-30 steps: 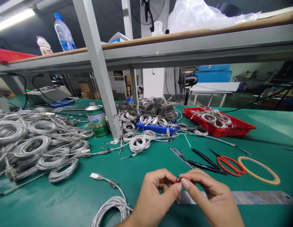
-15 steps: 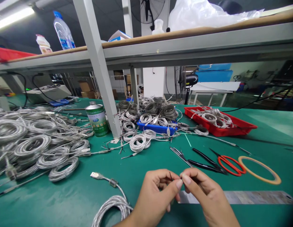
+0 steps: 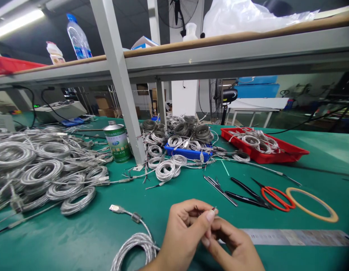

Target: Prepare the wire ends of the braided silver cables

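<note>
Close together at the front of the table, both my hands are closed. My left hand (image 3: 181, 235) pinches thin wires between thumb and forefinger; small dark and reddish wire ends (image 3: 214, 208) poke out past the fingertips. Just below, the fingers of my right hand (image 3: 232, 246) are pressed together against the left, and what they hold is hidden. A coiled clear-jacketed USB cable (image 3: 134, 246) lies beside my left wrist, running behind it, with its USB plug (image 3: 116, 208) on the table. Under and beyond my right hand lies a steel ruler (image 3: 290, 237).
Black nippers (image 3: 245, 198), tweezers (image 3: 219, 190), orange-handled scissors (image 3: 277, 198) and a tape roll (image 3: 312, 205) lie ahead right. Coiled cables (image 3: 41, 171) heap at left, more around a blue tray (image 3: 188, 153) and in a red tray (image 3: 264, 155). A green can (image 3: 117, 143) stands by a shelf post (image 3: 120, 86).
My right hand has moved down and left, its fingertips now below my left thumb. The wire ends now show above the left fingertips. The view has shifted slightly.
</note>
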Available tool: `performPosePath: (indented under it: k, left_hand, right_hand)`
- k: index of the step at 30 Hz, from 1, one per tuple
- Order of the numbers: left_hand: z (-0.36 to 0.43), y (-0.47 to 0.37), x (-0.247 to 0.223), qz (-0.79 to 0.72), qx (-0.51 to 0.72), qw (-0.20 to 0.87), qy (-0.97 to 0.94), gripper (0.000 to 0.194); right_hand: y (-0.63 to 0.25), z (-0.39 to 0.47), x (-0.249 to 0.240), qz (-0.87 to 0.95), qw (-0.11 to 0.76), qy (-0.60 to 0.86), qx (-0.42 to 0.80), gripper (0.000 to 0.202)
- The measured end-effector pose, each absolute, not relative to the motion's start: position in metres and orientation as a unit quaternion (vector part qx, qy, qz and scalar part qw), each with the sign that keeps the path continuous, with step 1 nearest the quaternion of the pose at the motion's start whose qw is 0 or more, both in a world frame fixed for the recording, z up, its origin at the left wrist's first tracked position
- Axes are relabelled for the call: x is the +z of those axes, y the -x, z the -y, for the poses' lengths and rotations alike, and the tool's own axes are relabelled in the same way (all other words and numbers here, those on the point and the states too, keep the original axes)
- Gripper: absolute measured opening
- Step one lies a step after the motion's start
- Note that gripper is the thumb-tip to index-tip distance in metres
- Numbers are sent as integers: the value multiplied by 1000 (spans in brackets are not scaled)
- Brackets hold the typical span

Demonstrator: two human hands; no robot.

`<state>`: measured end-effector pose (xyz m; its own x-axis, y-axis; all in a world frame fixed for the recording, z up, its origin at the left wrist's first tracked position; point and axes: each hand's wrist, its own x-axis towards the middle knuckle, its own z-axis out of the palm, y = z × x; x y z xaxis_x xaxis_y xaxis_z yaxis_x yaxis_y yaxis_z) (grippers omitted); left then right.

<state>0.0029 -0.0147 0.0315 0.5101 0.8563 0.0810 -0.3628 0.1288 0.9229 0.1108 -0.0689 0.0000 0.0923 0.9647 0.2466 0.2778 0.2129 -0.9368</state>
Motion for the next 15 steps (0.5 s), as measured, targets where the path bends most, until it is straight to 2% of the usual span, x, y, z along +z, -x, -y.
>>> performPosePath:
  k: [6, 15]
  left_hand:
    - [17, -2, 35, -229, 438, 717, -491, 16]
    - [17, 0, 35, -203, 419, 730, -500, 15]
  right_hand:
    - [-109, 69, -2, 602, 510, 544, 286, 9]
    - [-100, 70, -2, 555, 565, 547, 272, 10]
